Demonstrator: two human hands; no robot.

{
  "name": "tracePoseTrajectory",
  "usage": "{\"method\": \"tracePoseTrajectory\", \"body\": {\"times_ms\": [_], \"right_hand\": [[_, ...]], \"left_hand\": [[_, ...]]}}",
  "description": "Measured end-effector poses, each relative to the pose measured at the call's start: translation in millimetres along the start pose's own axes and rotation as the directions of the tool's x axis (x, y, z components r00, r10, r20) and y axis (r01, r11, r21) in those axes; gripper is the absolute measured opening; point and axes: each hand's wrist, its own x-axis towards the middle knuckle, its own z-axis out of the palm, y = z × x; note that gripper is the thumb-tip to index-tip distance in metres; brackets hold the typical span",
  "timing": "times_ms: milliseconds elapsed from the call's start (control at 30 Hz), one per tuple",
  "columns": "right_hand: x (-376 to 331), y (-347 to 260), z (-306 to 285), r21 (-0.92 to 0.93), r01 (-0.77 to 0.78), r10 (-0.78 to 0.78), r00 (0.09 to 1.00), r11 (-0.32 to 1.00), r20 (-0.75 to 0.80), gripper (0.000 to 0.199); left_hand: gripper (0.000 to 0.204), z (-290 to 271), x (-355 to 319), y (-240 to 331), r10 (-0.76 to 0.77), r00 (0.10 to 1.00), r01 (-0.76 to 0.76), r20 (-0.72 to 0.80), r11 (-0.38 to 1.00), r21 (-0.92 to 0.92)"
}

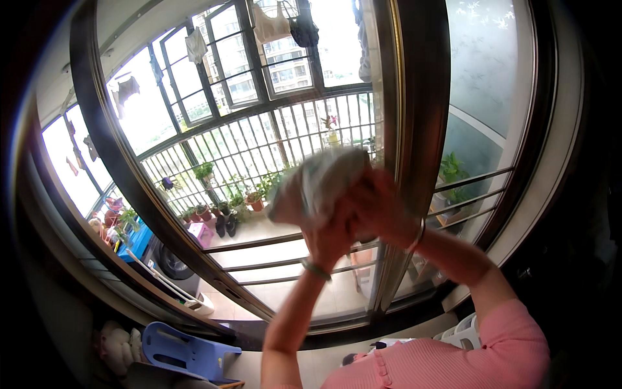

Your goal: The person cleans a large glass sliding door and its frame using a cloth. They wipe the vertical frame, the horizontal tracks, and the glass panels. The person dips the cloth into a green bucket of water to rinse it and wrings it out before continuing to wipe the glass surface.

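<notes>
A pale, bunched cloth (314,185) is raised in front of the glass sliding door (259,152), smeared by motion. My left hand (329,232) grips its lower part, a light green bangle on that wrist. Close beside it, my right hand (383,206) is closed on the cloth's right side, with a thin band at the wrist. The two hands nearly meet, and their fingers are partly blurred. Whether the cloth touches the glass I cannot tell.
Dark door frames (421,149) stand upright around the panes. Behind the glass lies a balcony with potted plants (254,200), a railing, hanging laundry (272,24) and a washing machine (172,262). A blue plastic chair (184,353) stands at the lower left.
</notes>
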Motion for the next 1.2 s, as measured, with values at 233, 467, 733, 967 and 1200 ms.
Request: {"method": "tracePoseTrajectory", "body": {"times_ms": [233,467,733,967,1200], "right_hand": [[236,64,-34,-0.017,0.092,-0.086,0.832,0.996,-0.547,0.028],[138,-15,52,0.097,0.147,-0.102,0.925,0.984,-0.367,0.025],[-12,-124,110,0.197,0.431,-0.461,0.875,0.881,0.149,0.039],[192,-114,114,0.438,0.105,-0.187,0.971,0.893,0.149,0.027],[348,-92,64,-0.005,0.266,-0.229,0.823,0.964,-0.519,0.023]], "left_hand": [[0.076,-112,248,-26,0.463,0.835,-0.247,-0.297,0.798,0.550],[0.061,-74,89,-77,0.140,0.972,-0.052,-0.189,0.913,0.405],[0.078,-25,-169,-81,-0.378,0.926,0.377,-0.006,0.923,0.081],[0.076,-119,24,-159,-0.004,0.890,0.076,-0.456,0.987,0.140],[0.063,-238,194,-182,0.328,0.852,-0.082,-0.409,0.853,0.515]]}}
